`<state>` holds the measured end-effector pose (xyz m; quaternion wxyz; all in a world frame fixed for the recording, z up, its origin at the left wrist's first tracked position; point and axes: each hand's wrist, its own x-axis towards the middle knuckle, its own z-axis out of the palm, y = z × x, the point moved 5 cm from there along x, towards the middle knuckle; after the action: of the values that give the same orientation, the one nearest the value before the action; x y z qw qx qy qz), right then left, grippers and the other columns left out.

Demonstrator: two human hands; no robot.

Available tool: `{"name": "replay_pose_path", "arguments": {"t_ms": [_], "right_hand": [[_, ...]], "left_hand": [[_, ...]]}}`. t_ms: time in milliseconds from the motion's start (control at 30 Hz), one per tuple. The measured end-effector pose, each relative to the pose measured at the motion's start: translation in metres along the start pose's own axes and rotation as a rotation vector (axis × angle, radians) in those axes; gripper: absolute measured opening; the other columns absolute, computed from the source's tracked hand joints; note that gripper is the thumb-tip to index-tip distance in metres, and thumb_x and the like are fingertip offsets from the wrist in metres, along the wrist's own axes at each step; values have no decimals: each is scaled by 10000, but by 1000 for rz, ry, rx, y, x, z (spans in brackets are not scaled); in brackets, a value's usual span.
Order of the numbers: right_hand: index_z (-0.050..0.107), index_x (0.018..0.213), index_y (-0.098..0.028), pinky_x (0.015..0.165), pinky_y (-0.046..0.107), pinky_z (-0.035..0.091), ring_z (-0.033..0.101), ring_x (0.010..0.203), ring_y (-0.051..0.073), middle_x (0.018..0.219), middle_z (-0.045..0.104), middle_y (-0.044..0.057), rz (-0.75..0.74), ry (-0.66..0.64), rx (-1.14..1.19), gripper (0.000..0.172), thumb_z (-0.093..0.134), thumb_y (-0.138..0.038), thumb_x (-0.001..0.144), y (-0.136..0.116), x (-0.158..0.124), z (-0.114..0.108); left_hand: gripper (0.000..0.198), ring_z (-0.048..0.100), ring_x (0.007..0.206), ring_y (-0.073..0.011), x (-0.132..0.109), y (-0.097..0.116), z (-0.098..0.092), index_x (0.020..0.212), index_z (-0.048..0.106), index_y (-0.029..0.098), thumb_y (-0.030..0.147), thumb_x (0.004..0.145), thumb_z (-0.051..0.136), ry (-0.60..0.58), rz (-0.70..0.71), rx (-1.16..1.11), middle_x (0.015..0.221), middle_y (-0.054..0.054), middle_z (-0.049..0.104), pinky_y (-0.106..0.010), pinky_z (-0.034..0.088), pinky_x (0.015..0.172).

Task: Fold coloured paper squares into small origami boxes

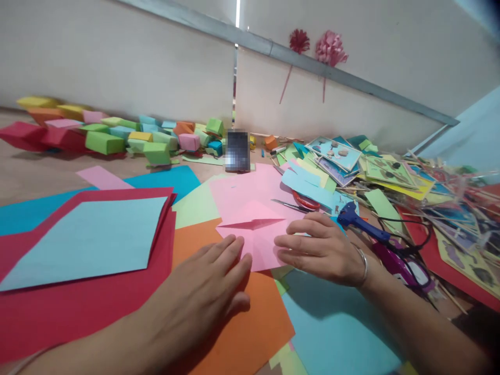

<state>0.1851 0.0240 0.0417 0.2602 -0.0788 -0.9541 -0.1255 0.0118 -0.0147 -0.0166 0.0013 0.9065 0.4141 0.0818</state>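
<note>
A pink folded paper [255, 229] lies on an orange sheet [242, 333] in the middle. My left hand [203, 297] lies flat with its fingers stretched out, the fingertips pressing on the paper's left lower edge. My right hand [318, 250], with a silver bangle on the wrist, rests on the paper's right edge with its fingers extended and pressing down. Neither hand holds anything.
Red sheets with a light blue sheet [89, 239] on top lie at the left. Red-handled scissors [300, 202] and a blue glue gun [359, 221] lie beyond my right hand. Folded paper boxes [105, 138] line the wall. Picture cards and sticks [410, 177] pile at the right.
</note>
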Motion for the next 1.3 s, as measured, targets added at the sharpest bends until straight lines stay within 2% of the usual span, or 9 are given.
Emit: {"name": "replay_pose_path", "arguments": {"t_ms": [200,400,500,600,767,867,967,1133,1300], "right_hand": [[683,830,-195,766,301,449,556,764,153,733,705,17,211,-14,283,196,587,-301,964,17,-7,24],[662,764,-185,771,319,432,580,759,155,734,694,32,405,65,348,312,575,-414,958,20,-9,40],[645,783,-182,725,318,402,567,696,146,681,667,9,493,78,279,294,580,-408,961,17,-10,44],[629,800,-183,684,308,396,551,670,147,674,645,11,554,75,237,273,588,-403,956,15,-11,49],[605,851,-181,689,311,411,547,706,163,738,661,42,571,61,229,294,525,-432,982,12,-10,57],[581,787,-188,677,312,397,523,676,158,686,626,32,551,45,235,368,477,-475,994,11,-8,59],[573,777,-190,692,313,402,519,680,153,697,621,34,511,-24,336,380,423,-440,1021,14,-10,56],[616,1048,-154,722,313,442,559,758,161,812,652,63,361,-214,596,333,424,-425,1022,23,-14,41],[620,771,-176,719,298,435,542,729,148,729,639,36,466,-191,574,345,514,-421,990,31,-18,41]], "left_hand": [[504,630,1166,-384,-2,2,5,1225,631,34,303,806,706,10,29,-23,1315,-272,621,-463,580,914],[236,629,1161,-327,-4,11,6,1042,715,136,270,860,648,159,134,-52,1132,-164,726,-434,535,991],[186,626,1159,-300,-5,11,3,1000,723,167,256,891,602,199,133,-74,1118,-132,731,-413,538,986],[229,641,1118,-249,-8,8,-7,1053,708,200,183,909,531,209,92,-195,1077,-87,742,-374,511,1027],[374,647,1089,-208,-10,5,-20,1224,643,232,135,914,457,210,72,-299,1179,-64,719,-313,520,1000],[320,648,1103,-243,-6,8,-13,1179,682,190,174,926,487,234,118,-205,1145,-96,734,-353,521,1009],[255,653,1086,-265,-1,11,-1,1081,729,156,212,917,542,185,135,-85,1071,-108,752,-372,523,1012],[227,654,1076,-269,0,12,2,1015,745,147,235,906,566,147,150,-21,1069,-114,749,-363,555,961],[215,651,1088,-269,-2,12,3,982,742,135,207,906,554,222,141,-51,1039,-131,752,-372,530,998]]}}
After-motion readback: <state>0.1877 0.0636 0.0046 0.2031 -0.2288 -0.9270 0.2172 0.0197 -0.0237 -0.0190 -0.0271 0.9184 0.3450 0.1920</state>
